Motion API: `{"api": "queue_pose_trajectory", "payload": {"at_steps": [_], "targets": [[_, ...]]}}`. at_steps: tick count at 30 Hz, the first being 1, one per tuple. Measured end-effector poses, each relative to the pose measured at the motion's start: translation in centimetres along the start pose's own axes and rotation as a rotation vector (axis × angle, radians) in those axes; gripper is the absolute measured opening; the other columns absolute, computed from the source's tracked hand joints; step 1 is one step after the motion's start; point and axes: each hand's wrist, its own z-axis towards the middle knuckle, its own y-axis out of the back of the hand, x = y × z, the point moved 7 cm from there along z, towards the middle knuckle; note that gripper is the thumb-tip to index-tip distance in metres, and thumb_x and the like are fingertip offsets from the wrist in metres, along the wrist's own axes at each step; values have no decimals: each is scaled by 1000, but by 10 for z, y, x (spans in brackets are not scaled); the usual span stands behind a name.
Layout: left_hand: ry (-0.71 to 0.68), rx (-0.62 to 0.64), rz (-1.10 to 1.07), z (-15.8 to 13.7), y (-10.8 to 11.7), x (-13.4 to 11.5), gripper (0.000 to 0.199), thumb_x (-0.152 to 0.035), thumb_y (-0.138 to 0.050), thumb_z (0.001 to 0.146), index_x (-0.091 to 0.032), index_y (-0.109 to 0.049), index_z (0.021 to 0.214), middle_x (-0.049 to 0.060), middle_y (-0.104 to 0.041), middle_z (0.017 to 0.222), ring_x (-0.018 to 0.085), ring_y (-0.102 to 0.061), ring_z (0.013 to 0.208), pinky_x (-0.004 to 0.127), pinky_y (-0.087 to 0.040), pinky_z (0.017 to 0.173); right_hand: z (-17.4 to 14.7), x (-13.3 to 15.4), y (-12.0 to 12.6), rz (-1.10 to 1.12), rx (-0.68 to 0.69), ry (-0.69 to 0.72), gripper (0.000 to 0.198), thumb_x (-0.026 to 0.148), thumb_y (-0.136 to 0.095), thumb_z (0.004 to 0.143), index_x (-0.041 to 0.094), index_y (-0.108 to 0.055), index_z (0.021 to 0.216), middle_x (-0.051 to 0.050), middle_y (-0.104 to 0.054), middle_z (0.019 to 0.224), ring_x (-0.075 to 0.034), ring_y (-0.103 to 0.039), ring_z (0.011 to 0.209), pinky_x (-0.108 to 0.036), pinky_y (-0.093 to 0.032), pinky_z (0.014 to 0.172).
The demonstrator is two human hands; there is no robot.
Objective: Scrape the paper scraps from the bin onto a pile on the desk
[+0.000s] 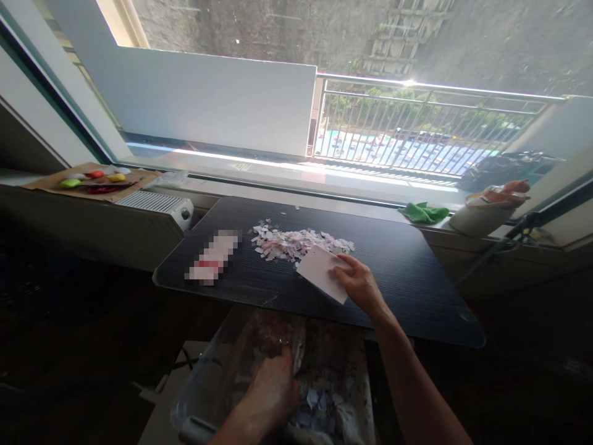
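Note:
My right hand (359, 285) grips a white card (322, 272) between thumb and fingers, tilted over the dark table (393, 290). Its far edge meets the near side of a loose heap of small torn paper pieces (296, 243). Lower down, in front of the table edge, my left hand (273, 386) is closed over a clear plastic bin (199, 383); what its fingers hold is hidden in shadow. More paper scraps (317, 405) lie in a pale, crumpled liner beside that hand.
A blurred-out pink and white packet (214, 258) lies on the table's left. On the window sill are a green cloth (425, 213) and a pale container (482, 213) at right. At left, a brown board (44, 180) bears several colourful items, near a white radiator (157, 207).

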Motion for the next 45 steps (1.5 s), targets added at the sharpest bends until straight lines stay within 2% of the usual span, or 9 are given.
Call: {"api": "queue_pose_trajectory", "payload": {"at_steps": [6,10,12,18,27,35,40,45], "targets": [[-6,-19,-13,1,-1,1,35,-14,-39,68,-15,-45,102,10,-64,83,23,-61,80,30,-43,67,2,3,7,-50,-87,15,37,32,-50,67,19,-59,101,-3,-63,84,-15,-56,70,-26,-43,65],[-4,-9,-23,2,-1,0,34,-14,-40,67,-14,-45,101,11,-64,84,24,-61,80,31,-43,66,1,0,-4,-12,7,-5,40,32,-50,67,18,-58,103,-3,-63,82,-15,-56,67,-25,-44,62],[-5,-4,-23,2,0,0,34,-14,-40,67,-14,-45,100,11,-64,85,24,-61,80,31,-43,66,1,2,-6,-3,0,13,40,33,-50,67,19,-59,103,-3,-63,81,-15,-56,67,-26,-44,62],[6,-4,-10,2,-2,2,38,-14,-39,66,-13,-44,104,11,-64,84,24,-61,80,30,-43,66,5,0,1,-32,-80,11,38,33,-49,66,19,-60,100,-2,-63,84,-17,-56,74,-28,-43,69],[-7,2,-11,3,-4,1,35,-15,-38,68,-13,-44,103,11,-63,85,23,-60,82,30,-42,68,1,-4,21,-47,-171,-21,40,34,-48,66,17,-59,101,-4,-63,82,-17,-55,71,-28,-44,65],[-2,-4,-20,2,-2,1,36,-15,-40,68,-14,-44,104,12,-64,85,24,-60,80,32,-43,68,-4,-1,9,-46,-38,-18,39,32,-50,65,18,-59,100,-3,-63,80,-16,-56,68,-26,-43,63],[-7,6,-4,3,-2,0,36,-16,-40,68,-13,-45,103,12,-64,84,24,-60,80,31,-42,67,-7,2,20,-54,-99,-8,37,32,-50,66,17,-60,99,-2,-62,77,-15,-55,67,-25,-43,61],[-24,-13,-7,3,-2,0,37,-14,-39,68,-13,-44,105,11,-64,85,23,-60,80,30,-42,67,-5,-8,10,31,-40,-53,39,32,-50,66,16,-58,101,-3,-61,77,-15,-55,65,-25,-44,58]]}}
